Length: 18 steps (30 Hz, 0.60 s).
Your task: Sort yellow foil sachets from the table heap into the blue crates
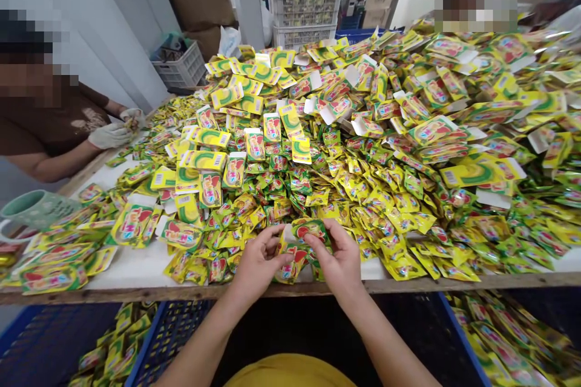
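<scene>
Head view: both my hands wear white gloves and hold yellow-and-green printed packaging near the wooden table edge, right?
Not gloved: the head view shows your left hand and right hand bare, holding the yellow-and-green packaging near the wooden table edge.

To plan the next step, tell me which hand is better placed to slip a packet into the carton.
Probably the right hand: it pinches a packet close beside the carton, while the left hand holds the carton.
</scene>
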Tool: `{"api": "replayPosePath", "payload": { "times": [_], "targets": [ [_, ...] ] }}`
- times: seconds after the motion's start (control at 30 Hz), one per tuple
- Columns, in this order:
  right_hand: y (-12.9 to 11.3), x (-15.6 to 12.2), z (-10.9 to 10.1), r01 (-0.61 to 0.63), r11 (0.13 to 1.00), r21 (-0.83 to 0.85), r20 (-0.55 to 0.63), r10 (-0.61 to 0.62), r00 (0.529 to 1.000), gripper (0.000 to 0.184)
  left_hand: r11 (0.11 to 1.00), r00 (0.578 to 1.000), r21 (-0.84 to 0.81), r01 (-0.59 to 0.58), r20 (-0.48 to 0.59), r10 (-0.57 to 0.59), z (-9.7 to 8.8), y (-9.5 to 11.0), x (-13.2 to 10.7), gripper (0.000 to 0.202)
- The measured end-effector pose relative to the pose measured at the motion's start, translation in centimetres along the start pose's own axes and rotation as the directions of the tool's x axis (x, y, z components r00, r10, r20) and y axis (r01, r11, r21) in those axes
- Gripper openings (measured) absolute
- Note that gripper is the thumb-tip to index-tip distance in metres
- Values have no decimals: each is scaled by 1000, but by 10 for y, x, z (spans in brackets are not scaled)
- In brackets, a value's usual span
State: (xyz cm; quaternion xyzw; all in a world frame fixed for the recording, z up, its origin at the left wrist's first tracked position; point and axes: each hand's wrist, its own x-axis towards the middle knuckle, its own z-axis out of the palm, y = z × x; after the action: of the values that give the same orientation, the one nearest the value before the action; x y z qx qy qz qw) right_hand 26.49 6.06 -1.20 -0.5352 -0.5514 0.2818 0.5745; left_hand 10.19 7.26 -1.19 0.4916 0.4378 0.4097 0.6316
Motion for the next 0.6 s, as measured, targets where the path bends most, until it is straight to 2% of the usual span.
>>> {"api": "replayPosePath", "payload": {
  "times": [0.13, 0.3, 0.47, 0.6],
  "targets": [
    [-9, 4, 0, 153, 981, -119, 1, -154, 988, 10, 997, 997, -32, -75, -30, 74, 4, -5, 2, 31],
    [-11, 3, -2, 181, 973, -144, 2, -182, 983, 12, 987, 991, -105, -125, 39, 130, 10, -15, 1, 28],
    [-8, -5, -4, 284, 917, -279, 145, -253, 957, 15, 988, 991, -75, -132, 8, 133, 8, -23, -3, 29],
    [-22, -4, -8, 301, 855, -422, 340, -159, 927, 20, 992, 992, -23, -126, -11, 125, 7, -24, -8, 28]
  ]
}}
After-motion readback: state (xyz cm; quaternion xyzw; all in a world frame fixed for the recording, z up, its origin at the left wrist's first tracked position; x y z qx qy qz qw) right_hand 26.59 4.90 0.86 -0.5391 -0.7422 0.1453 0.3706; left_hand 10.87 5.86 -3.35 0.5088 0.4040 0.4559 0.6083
